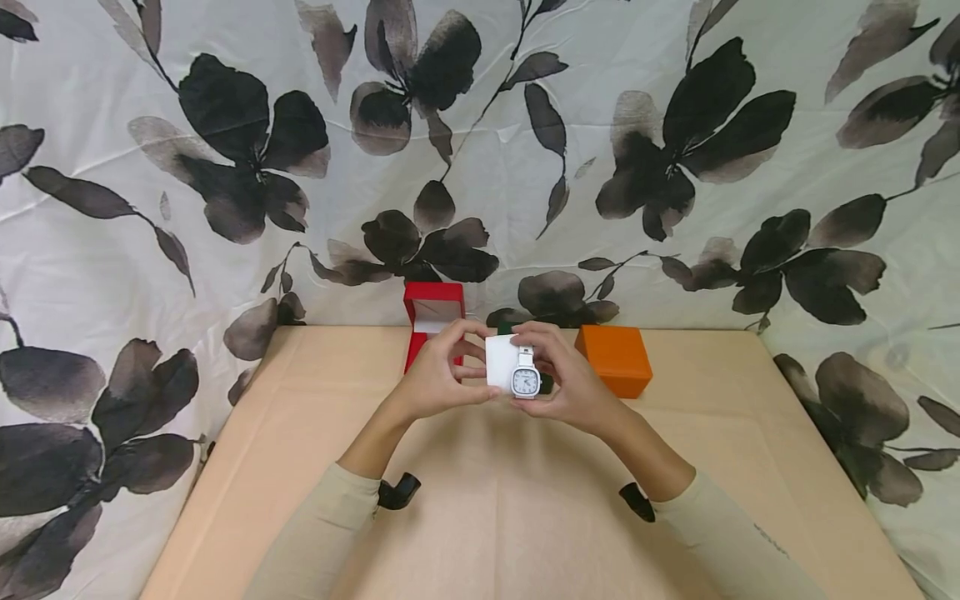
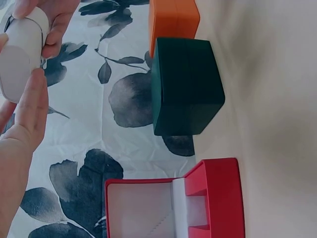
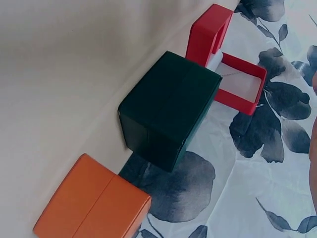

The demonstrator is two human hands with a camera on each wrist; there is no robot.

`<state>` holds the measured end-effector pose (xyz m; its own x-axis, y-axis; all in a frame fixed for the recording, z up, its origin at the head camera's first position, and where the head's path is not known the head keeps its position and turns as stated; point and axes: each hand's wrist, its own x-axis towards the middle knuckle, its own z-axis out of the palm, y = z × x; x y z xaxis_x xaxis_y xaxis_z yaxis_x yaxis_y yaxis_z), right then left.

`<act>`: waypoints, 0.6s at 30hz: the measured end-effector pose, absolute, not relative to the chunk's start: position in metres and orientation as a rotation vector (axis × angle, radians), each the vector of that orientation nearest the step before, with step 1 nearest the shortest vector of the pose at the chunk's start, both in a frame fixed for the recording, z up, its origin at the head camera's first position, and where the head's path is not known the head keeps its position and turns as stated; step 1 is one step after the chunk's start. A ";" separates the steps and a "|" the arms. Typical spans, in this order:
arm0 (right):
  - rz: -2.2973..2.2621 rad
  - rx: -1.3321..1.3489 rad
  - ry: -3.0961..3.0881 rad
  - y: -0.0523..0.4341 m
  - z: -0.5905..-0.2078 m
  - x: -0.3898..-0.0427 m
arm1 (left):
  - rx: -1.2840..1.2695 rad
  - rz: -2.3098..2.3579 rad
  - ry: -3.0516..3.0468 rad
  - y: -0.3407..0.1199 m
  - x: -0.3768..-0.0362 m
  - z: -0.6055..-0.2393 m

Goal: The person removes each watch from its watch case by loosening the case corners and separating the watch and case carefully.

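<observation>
A white cushion point(image 1: 501, 365) with a silver wristwatch point(image 1: 526, 381) strapped round it is held up between both hands, its square white dial facing the head camera. My left hand point(image 1: 438, 375) pinches the cushion's left end between thumb and fingers. My right hand point(image 1: 566, 375) grips the right end, beside the watch. In the left wrist view the fingers of the left hand point(image 2: 27, 124) lie against the cushion point(image 2: 19, 69), and the right hand point(image 2: 57, 22) holds its other end. Only a sliver of skin shows at the right wrist view's edge.
On the table point(image 1: 495, 500) stand an open red box point(image 1: 435, 292) with a white lining, a closed dark green box point(image 2: 188, 87) and a closed orange box point(image 1: 615, 358). In the head view the hands largely hide the green one. Floral cloth point(image 1: 480, 167) hangs behind.
</observation>
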<state>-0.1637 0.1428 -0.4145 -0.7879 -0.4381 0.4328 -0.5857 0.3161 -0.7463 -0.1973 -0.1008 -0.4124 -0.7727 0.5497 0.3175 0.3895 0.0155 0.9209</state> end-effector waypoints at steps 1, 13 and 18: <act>1.472 0.949 -2.416 0.142 -0.415 -0.164 | 0.990 1.872 2.144 -0.102 -0.198 -0.412; 1.479 0.981 -2.309 0.134 -0.412 -0.168 | 0.947 1.996 2.103 -0.106 -0.198 -0.411; 1.487 0.972 -2.307 0.133 -0.413 -0.168 | 0.926 2.000 2.126 -0.108 -0.199 -0.411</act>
